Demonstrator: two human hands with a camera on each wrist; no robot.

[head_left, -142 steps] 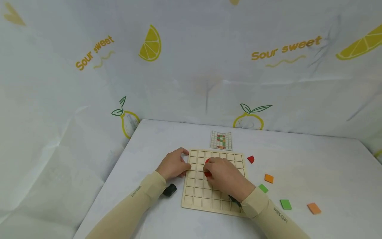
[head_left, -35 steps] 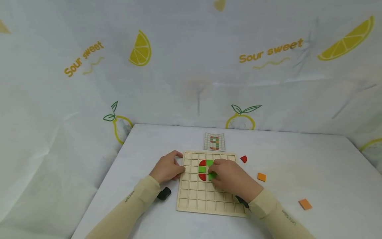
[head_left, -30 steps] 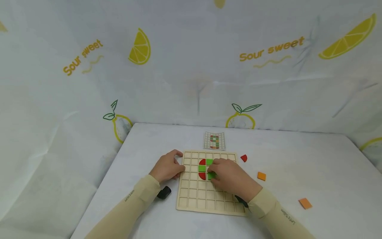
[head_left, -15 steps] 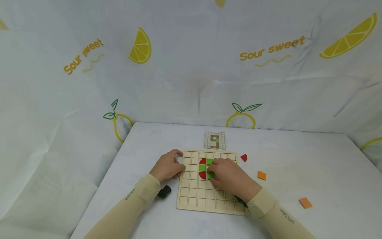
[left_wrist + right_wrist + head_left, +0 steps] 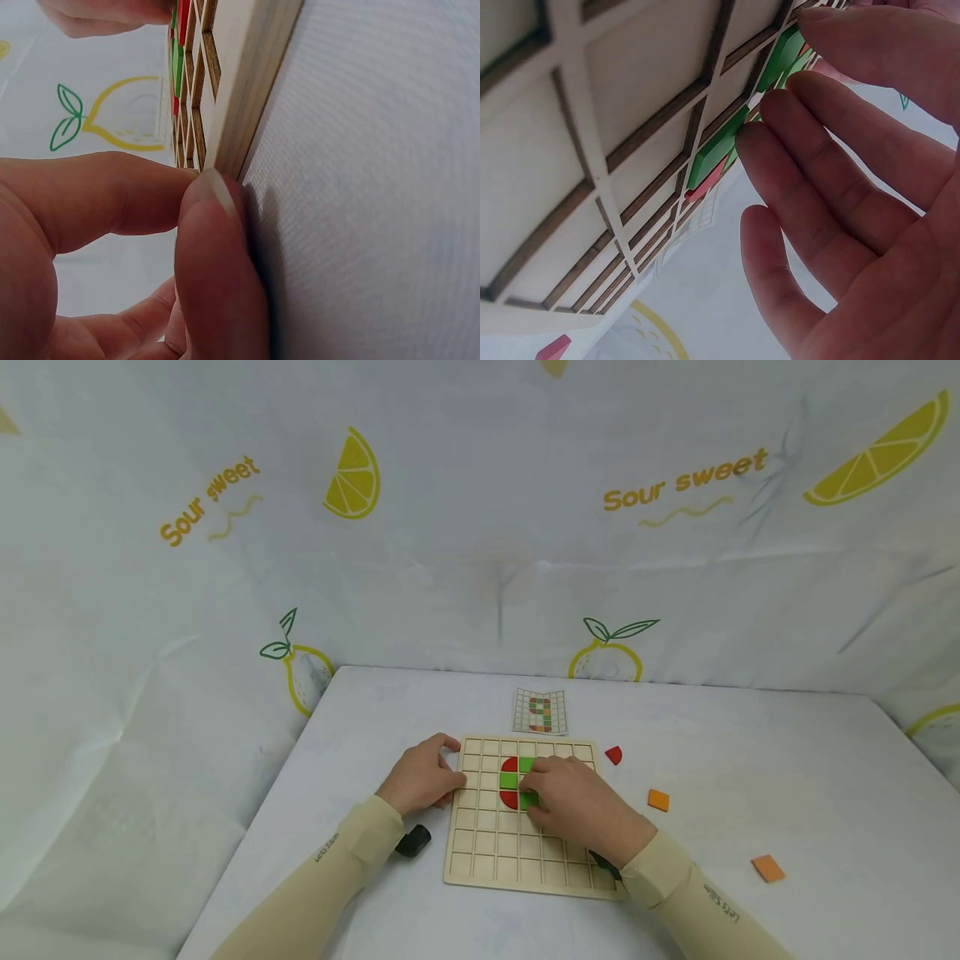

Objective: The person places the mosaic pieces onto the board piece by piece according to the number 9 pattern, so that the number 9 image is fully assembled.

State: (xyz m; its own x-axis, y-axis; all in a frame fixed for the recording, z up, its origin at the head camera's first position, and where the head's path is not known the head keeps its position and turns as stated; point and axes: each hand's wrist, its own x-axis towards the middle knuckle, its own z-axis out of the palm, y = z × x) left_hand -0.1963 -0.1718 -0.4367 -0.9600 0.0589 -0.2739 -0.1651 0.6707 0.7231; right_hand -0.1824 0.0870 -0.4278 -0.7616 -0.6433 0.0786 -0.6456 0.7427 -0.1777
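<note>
A wooden grid board (image 5: pixel 495 843) lies on the white table. My left hand (image 5: pixel 420 777) grips its left edge, with thumb (image 5: pixel 127 191) and a finger (image 5: pixel 217 262) at the rim in the left wrist view. My right hand (image 5: pixel 581 802) is over the board's middle and pinches a green square tile (image 5: pixel 528 801) at its cell. Fingers partly hide this tile. On the board are a left green tile (image 5: pixel 508 781), an upper green tile (image 5: pixel 527 764), an upper red quarter-round piece (image 5: pixel 510 765) and a lower one (image 5: pixel 509 799).
Behind the board stands a pattern card (image 5: pixel 540 712) with a coloured figure on a grid. To the right lie a red quarter-round piece (image 5: pixel 613 755), an orange square (image 5: pixel 658 800) and another orange square (image 5: pixel 768 868). A lemon-printed white cloth (image 5: pixel 450 568) hangs behind.
Since the oldest frame, two green tiles have left the table on the right, and green tiles now show on the board. Over the last second both hands have stayed almost still.
</note>
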